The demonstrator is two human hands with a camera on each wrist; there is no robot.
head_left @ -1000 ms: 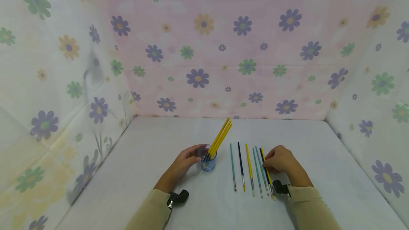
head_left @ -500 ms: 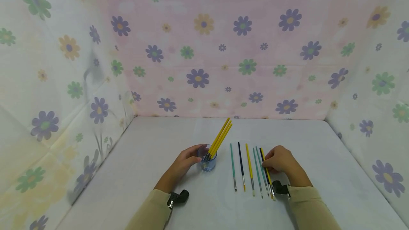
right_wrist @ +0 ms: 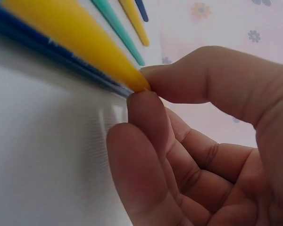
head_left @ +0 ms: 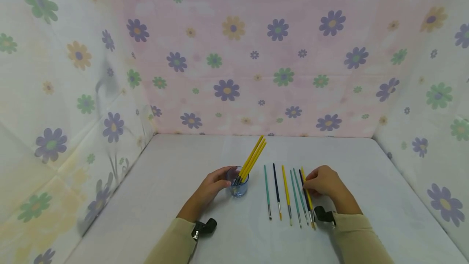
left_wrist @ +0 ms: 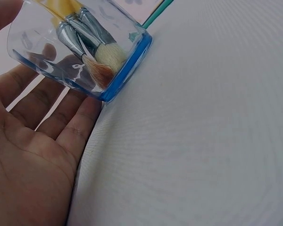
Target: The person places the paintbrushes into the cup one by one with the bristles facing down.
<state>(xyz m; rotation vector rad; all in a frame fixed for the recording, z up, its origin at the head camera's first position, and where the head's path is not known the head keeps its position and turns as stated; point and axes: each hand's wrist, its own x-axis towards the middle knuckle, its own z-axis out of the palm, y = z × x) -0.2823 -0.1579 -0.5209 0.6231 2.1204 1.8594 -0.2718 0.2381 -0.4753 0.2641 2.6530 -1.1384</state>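
My left hand (head_left: pixel 209 188) holds a clear glass (head_left: pixel 239 191) with a bluish base, thumb in front and fingers behind. Several yellow-handled paintbrushes (head_left: pixel 253 159) lean in it, bristles (left_wrist: pixel 109 55) down, as the left wrist view shows. At the right end of a row of brushes, my right hand (head_left: pixel 326 183) pinches a yellow paintbrush (right_wrist: pixel 80 40) between thumb and fingertips. Close along its left side lies a dark blue paintbrush (head_left: pixel 302 176). The right wrist view shows the other fingers curled in below the pinch.
Left of the right hand, two teal paintbrushes (head_left: pixel 296 194), a yellow one (head_left: pixel 286 188), a navy one (head_left: pixel 276 188) and another teal one (head_left: pixel 267 188) lie side by side, bristles toward me. Flowered cloth walls (head_left: pixel 249 105) enclose the white table (head_left: pixel 183 154) on three sides.
My right hand has shifted slightly right, and the yellow paintbrush in its fingers has moved with it. My left hand and the glass stay in place.
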